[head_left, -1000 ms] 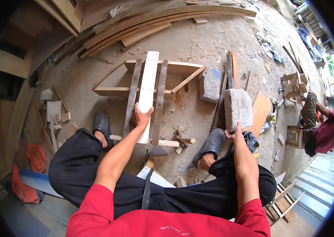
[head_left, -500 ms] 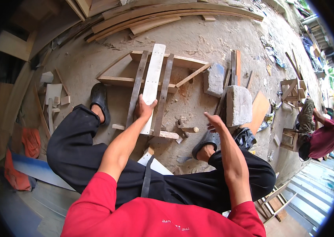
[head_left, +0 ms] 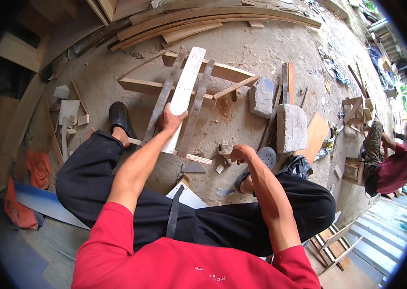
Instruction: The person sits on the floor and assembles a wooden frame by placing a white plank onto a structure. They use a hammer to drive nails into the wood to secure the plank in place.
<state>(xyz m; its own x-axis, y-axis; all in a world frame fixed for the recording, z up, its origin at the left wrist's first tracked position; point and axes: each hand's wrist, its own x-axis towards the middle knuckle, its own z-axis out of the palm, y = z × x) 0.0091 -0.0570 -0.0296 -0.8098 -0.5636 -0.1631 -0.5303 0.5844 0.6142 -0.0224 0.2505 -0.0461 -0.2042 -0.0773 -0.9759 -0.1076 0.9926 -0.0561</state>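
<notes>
My left hand (head_left: 170, 120) is closed around a white wooden plank (head_left: 188, 79), which has small dark dots along it. The plank lies between two dark wooden strips (head_left: 165, 91), over a frame of brown boards (head_left: 232, 71) on the ground. A short light wood piece (head_left: 196, 158) crosses the strips' near end. To the right, my right hand (head_left: 243, 152) is closed at the handle of a hammer (head_left: 224, 148) low over the dirt; the hand hides most of the handle.
Two pale blocks (head_left: 292, 129) (head_left: 262, 98) stand right of the frame beside upright wood strips. Long boards (head_left: 213, 17) lie at the back. Wood offcuts (head_left: 83, 119) are scattered at left. A person in a maroon shirt (head_left: 396, 171) sits at far right.
My right hand has come down leftward and taken hold of the hammer on the ground. My left hand, the plank and the strips have moved slightly away and to the left.
</notes>
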